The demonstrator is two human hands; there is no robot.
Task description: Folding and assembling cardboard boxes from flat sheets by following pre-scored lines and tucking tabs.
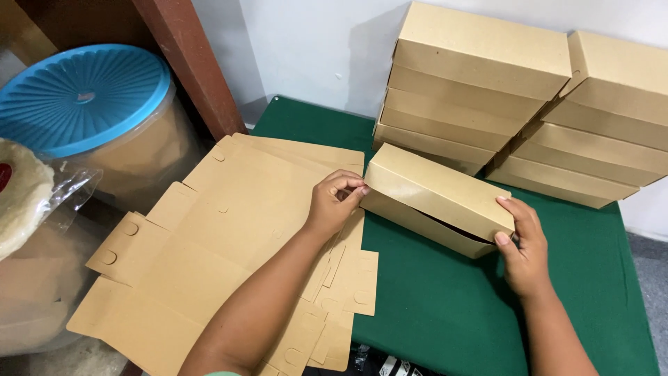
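Matte brown cardboard box (435, 198), rectangular, pinched at its ends by the left hand (334, 202) and right hand (522, 244); its underside is hidden.

brown cardboard box (437, 196) | folded, lid nearly shut | tilted on green table, held at both ends

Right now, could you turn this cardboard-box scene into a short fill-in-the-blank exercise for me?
1. Both hands, left hand and right hand, grip one folded ____ box.
2. The table cover is ____.
3. The unfolded box blanks lie to the ____ of the held box.
4. The round container's lid is ____.

Missing words: cardboard; green; left; blue
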